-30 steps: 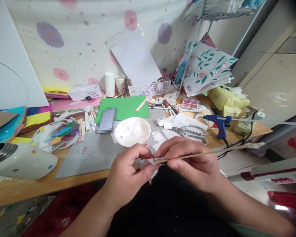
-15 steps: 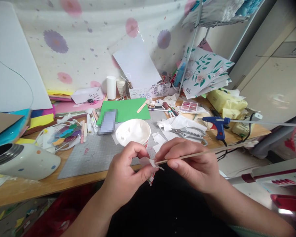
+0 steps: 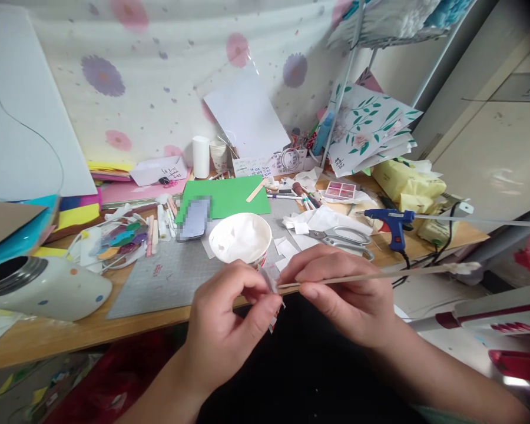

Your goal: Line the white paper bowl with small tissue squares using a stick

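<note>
Between the thumb and fingers of my left hand [image 3: 229, 327] is a small piece of thin white paper [image 3: 270, 279], standing at the tip of a stick. My right hand [image 3: 351, 297] pinches that thin wooden stick [image 3: 406, 272] near its left end. Its far end, out to the right, carries a whitish tuft [image 3: 461, 268]. I cannot tell whether the paper is stuck to the stick, as fingers partly cover it. Just beyond my hands, a paper bowl [image 3: 266, 250] holds white material.
Metal scissors [image 3: 347, 235] lie near cut white paper squares [image 3: 285, 247]. A blue glue gun [image 3: 393, 227] rests at the right, its cord hanging by the table edge. On the left lies a flask [image 3: 70, 291] without a lid. Green card [image 3: 229, 197] is behind the bowl.
The paper has turned from lying spread over my left thumb to standing more upright against the stick's tip. The far end of the stick has dipped slightly. Both hands keep their grip.
</note>
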A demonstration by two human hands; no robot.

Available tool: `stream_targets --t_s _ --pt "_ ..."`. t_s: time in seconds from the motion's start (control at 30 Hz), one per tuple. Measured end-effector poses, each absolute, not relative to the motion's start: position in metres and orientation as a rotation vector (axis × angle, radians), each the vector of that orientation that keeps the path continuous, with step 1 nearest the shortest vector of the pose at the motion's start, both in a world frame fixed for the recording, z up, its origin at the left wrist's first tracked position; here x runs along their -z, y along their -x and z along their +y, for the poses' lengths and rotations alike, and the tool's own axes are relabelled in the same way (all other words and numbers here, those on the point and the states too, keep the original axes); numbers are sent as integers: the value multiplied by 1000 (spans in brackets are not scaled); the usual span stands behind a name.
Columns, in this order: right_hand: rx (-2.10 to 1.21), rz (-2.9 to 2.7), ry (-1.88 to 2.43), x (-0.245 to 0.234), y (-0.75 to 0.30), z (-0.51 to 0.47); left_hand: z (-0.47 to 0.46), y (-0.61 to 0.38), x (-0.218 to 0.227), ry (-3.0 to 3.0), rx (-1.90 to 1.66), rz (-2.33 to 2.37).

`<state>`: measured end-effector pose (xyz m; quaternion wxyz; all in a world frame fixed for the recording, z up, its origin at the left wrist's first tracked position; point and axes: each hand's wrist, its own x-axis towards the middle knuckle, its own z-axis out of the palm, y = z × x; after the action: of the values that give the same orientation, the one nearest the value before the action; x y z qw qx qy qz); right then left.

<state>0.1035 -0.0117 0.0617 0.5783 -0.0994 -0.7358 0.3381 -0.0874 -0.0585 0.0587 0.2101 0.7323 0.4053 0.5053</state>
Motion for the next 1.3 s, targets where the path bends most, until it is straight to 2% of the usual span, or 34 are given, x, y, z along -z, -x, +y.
stream_targets --t_s 0.77,1.3 --pt "-668 -1854 241 -64 -102 -9 -56 86 -56 -1542 -1220 1041" --pt "-906 -1689 266 -57 -98 -7 -52 87 -56 -1607 -1190 1124"
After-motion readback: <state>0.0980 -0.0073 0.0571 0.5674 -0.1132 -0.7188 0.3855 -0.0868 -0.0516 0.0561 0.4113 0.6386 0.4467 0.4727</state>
